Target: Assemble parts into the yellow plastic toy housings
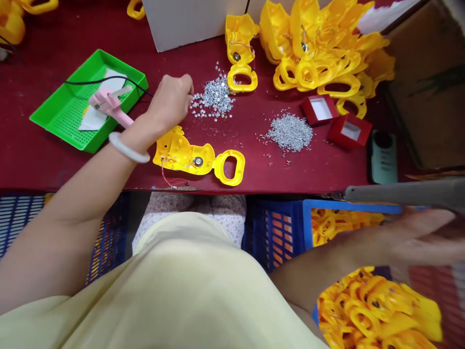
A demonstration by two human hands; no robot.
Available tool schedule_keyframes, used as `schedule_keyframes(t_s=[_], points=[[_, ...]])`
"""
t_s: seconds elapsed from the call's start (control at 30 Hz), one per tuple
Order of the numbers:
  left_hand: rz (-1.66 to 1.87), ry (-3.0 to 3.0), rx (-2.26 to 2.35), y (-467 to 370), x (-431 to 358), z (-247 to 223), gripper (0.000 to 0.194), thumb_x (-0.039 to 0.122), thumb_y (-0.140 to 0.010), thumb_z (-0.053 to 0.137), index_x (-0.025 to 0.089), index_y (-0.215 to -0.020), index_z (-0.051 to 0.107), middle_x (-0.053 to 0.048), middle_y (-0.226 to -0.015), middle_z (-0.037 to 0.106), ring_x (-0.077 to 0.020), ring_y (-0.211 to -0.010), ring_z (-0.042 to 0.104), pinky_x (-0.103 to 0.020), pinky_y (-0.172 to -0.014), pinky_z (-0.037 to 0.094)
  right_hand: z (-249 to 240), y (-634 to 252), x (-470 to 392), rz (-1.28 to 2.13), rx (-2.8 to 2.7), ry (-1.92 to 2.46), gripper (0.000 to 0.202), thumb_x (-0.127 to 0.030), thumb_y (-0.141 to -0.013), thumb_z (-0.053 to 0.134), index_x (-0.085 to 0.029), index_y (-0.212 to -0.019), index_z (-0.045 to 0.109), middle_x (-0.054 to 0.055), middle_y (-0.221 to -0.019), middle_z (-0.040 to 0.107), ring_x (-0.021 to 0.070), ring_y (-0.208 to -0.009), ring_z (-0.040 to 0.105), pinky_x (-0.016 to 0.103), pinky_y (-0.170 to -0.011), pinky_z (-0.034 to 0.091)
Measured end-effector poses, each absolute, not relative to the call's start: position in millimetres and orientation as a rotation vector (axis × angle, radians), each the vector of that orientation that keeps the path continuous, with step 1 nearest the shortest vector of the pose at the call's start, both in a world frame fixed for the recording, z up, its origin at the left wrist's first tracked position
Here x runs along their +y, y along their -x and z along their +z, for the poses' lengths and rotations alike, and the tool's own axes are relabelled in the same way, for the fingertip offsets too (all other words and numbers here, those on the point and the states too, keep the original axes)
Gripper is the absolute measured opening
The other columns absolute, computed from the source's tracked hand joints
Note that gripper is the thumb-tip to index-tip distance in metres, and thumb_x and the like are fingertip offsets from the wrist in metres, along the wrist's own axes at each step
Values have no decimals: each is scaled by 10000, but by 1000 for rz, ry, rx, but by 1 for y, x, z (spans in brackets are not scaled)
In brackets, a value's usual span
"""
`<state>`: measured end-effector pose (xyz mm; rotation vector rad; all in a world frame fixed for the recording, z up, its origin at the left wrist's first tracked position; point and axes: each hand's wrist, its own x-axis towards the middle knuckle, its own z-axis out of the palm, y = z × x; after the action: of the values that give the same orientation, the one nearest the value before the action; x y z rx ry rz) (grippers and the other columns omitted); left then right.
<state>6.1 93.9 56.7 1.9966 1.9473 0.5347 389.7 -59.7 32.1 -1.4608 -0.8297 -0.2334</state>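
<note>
At the left edge of a pile of small shiny metal pieces (217, 96), my left hand (170, 102) is closed with its fingertips bent down; whatever it pinches is hidden. Just below that hand lies a yellow plastic shell half (201, 159), its hollow side up, with a round speaker-like part, thin wires and a ring-shaped handle. My right hand (417, 237) is off to the right, over a blue crate (308, 223) filled with yellow shells. Motion smears its fingers, which run toward the frame's edge, so their grip is unclear.
A green basket (85, 145) holds white paper pieces, and a pink tool (109, 104) with a black cable rests across it. Small screws (290, 132) lie heaped near two red boxes (319, 109). Yellow shells (319, 48) are stacked behind. A grey bar (403, 193) juts in at right.
</note>
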Motion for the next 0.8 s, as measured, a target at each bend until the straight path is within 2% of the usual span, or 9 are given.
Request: schedule_keyframes(t_s=[0.07,0.17,0.27,0.37,0.47,0.6,0.8], points=[[612,-2030,1801,-8,59,65,137,182,-921,524,197,-976,649,18,-793,694,-121,-648,575,-297,-720,467,27,-387,-42,-120,-961,1263,644,-703,-669,651,-239,-1103,550,91,-1119,681,268,-1057,671,539,-1035,501],[893,-2011,1627,-4,20,65,86,210,-873,571,210,-894,654,5,-804,705,-152,-700,618,-305,-710,484,27,-372,-23,50,-994,1227,357,-418,-776,634,-199,-1039,534,26,-854,719,209,-738,698,480,-824,575],[1003,-2026,1717,5,17,58,64,217,-838,603,237,-860,659,1,-855,714,-170,-801,611,-314,-795,493,33,-355,-19,66,-994,1258,214,-264,-772,615,-188,-967,566,-12,-750,700,164,-607,659,371,-681,557],[843,-2046,1688,8,37,53,93,209,-833,594,236,-873,672,-1,-868,714,-171,-810,602,-331,-841,487,41,-339,-22,136,-993,1248,190,-172,-727,627,-182,-916,643,-21,-653,654,144,-521,612,314,-568,503],[652,-2120,1520,-9,58,51,128,169,-807,594,198,-873,700,-27,-860,704,-190,-828,628,-347,-870,460,45,-325,-27,295,-981,1151,152,-161,-711,661,-185,-861,670,-24,-565,606,137,-488,577,310,-541,487],[476,-2246,1238,-60,79,43,141,105,-760,620,184,-823,718,-25,-773,668,-196,-830,639,-329,-854,429,44,-314,-33,494,-957,1045,188,-219,-696,714,-203,-862,629,-41,-577,572,126,-495,557,294,-507,484],[305,-2311,1112,-140,102,23,142,34,-681,682,165,-737,683,-23,-696,601,-211,-820,612,-323,-811,419,42,-313,-43,479,-957,1101,261,-314,-686,748,-215,-853,574,-58,-568,512,109,-475,524,271,-467,453]])
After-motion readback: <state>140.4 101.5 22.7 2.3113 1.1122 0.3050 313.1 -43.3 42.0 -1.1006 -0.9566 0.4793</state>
